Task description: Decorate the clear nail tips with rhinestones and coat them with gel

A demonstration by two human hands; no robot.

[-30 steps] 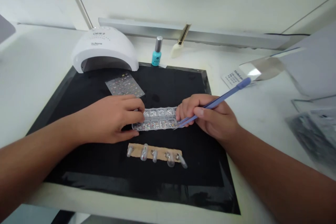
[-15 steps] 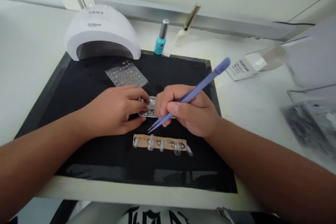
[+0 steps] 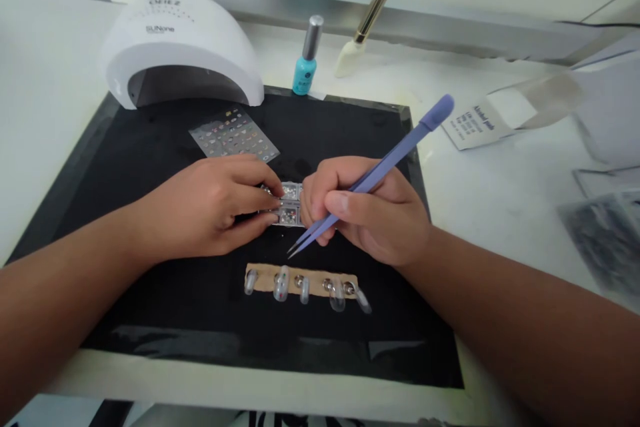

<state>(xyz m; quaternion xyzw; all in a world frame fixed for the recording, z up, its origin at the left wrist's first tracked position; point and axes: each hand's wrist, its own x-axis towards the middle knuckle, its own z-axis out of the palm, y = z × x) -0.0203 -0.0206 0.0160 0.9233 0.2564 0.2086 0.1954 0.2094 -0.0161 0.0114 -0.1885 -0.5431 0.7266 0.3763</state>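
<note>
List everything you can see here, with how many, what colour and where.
Tweezers: one, purple, right hand
Case: one, clear, under both hands
Strip: one, tan, mat front
Nail tips: five, clear, on strip
Sheet: one, clear, mat back
Mat: one, black, on table
Lamp: one, white, back left
Bottles: two, teal and cream, behind mat
Box: one, white, right
Table: one, white, beneath
Left hand: one, bare, on case
Right hand: one, bare, holding tweezers

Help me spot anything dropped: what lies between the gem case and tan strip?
The head view shows the tweezers' tips, black mat and one tiny pale speck.
</note>
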